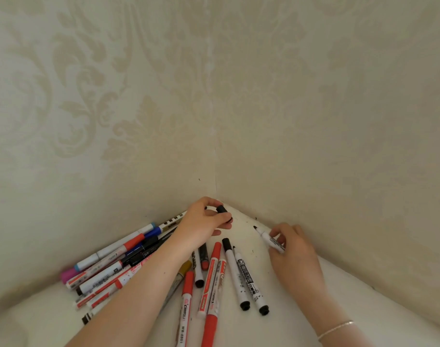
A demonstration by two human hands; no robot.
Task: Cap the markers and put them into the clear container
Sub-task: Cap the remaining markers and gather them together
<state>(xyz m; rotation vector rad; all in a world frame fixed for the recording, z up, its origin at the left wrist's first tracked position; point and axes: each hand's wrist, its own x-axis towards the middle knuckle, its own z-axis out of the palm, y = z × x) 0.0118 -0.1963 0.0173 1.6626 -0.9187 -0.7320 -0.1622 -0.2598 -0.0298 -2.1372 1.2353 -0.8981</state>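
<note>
Fingers [222, 216] of left hand [204, 221] pinch black cap [221, 209]; right hand [292, 246] grips marker [270, 240], bare tip pointing up-left toward cap, near.

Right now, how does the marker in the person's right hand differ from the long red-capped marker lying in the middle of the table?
The marker in the right hand is uncapped, its black tip bare; the red-capped marker is capped. The first is gripped by the right hand; the second lies loose on the table. Their ink colours differ, black against red. Both have white barrels.
</note>
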